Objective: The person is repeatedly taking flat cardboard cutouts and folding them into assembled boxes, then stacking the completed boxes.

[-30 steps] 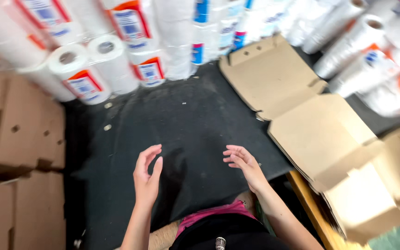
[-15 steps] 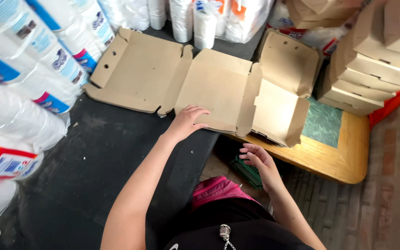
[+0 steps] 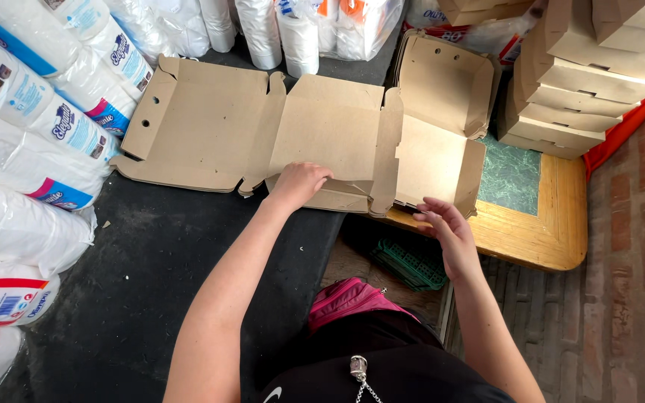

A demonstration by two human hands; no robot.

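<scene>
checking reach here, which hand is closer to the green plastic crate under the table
Right. The right hand hovers at the table edge just above the green crate; the left hand rests on the flat cardboard box, farther left.

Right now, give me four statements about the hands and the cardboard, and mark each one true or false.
1. The left hand rests on the flat, unfolded cardboard box. True.
2. The right hand grips a roll of paper. False: it is open and holds nothing, near the edge of the half-folded box.
3. Folded cardboard boxes are stacked at the far right. True.
4. The wooden table has a plain white top. False: a green marbled panel is set in its wooden frame.
</scene>
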